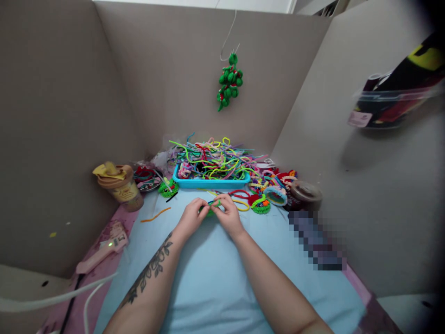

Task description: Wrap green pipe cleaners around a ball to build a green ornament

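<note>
Both hands meet over the pale blue mat [215, 278], fingertips pinched together on a small green pipe-cleaner piece [210, 209] that lies between them, mostly hidden by the fingers, so its shape cannot be told. Judging from the finished fuzzy figures [261, 204] just to the right of the right hand [227, 213] and the green one [168, 188] beyond the left hand [190, 217], several pieces appear complete, while the one in hand looks early in its shaping; the blue tray [210, 182] straight ahead of the hands is heaped with unused coloured stems, so plenty of material appears left. The left hand closes thumb and forefinger on the piece's left end, wrist low, tattooed forearm running back toward the body. The right hand grips the other end with curled fingers, knuckles up, forearm angled in from the right. A loose orange stem [155, 215] lies left of the left hand, a pink glue gun [104, 248] further left and nearer the body, and a lidded cup [120, 185] beyond it. A green cluster [229, 83] hangs from a hook on the wall far ahead.
</note>
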A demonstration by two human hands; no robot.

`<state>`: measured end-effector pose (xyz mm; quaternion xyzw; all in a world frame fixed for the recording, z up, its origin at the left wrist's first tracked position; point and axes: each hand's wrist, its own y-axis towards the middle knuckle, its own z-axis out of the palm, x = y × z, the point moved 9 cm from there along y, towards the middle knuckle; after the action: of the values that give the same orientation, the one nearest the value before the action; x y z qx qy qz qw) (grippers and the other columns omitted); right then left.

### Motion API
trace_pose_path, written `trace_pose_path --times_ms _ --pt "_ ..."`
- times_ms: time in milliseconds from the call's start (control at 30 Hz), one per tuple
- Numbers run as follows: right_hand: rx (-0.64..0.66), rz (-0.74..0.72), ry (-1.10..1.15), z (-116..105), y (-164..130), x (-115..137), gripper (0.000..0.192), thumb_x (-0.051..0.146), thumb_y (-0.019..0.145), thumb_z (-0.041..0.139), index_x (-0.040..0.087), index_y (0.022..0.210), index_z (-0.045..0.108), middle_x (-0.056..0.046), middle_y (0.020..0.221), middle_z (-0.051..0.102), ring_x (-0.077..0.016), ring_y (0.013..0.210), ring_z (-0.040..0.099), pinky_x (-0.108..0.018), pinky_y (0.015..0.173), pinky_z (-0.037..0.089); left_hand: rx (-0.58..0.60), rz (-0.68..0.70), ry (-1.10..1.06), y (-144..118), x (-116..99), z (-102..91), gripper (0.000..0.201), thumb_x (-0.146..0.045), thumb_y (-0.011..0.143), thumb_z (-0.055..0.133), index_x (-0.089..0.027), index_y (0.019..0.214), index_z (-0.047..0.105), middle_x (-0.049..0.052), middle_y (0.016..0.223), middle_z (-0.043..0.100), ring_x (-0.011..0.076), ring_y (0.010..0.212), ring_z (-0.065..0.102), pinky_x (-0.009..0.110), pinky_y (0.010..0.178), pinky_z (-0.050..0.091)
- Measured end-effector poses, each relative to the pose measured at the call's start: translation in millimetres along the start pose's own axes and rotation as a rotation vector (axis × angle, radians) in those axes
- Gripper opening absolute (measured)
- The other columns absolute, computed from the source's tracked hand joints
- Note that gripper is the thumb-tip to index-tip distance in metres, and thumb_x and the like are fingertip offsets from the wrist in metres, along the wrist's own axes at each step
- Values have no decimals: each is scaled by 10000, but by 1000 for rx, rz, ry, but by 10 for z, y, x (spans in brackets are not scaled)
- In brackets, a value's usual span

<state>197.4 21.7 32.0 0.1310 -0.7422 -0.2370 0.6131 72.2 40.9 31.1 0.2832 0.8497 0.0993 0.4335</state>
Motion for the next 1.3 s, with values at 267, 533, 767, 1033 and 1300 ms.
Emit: trace_pose_path --times_ms 267,533,767,1033,1300 --pt "-62 127 191 -69 -14 -178 112 290 699 648 205 646 597 -38 925 476 -174 855 495 -290 740 429 12 -37 -27 12 1 -30 173 -293 830 491 -167 758 587 19 728 571 143 707 511 260 667 400" --pt "-159 283 419 -31 -27 -466 156 279 642 672 192 663 545 -15 863 481 -174 891 495 -289 794 407 35 -94 -156 16 -24 -26 198 -317 813 498 -158 730 580 19 722 565 143 714 504 254 656 396" --pt "38 381 563 145 -35 -531 237 325 686 651 221 874 551 -11 848 561 -149 761 520 -254 659 420 32 -304 -570 -20 223 33 260 -408 762 555 -153 724 523 -26 631 478 99 593 438 220 568 366" --pt "73 525 679 150 -56 -610 281 291 588 739 185 793 579 33 634 516 -89 549 455 -204 516 350 125 -462 -819 -79 266 194 282 -399 701 645 -138 717 537 -34 622 469 84 572 427 206 553 334" --pt "103 471 697 145 -35 -503 243 234 586 752 183 778 611 28 659 554 -82 561 469 -188 499 351 184 -471 -815 -103 275 221 244 -326 633 717 -115 625 595 -14 581 533 89 564 441 218 572 325"
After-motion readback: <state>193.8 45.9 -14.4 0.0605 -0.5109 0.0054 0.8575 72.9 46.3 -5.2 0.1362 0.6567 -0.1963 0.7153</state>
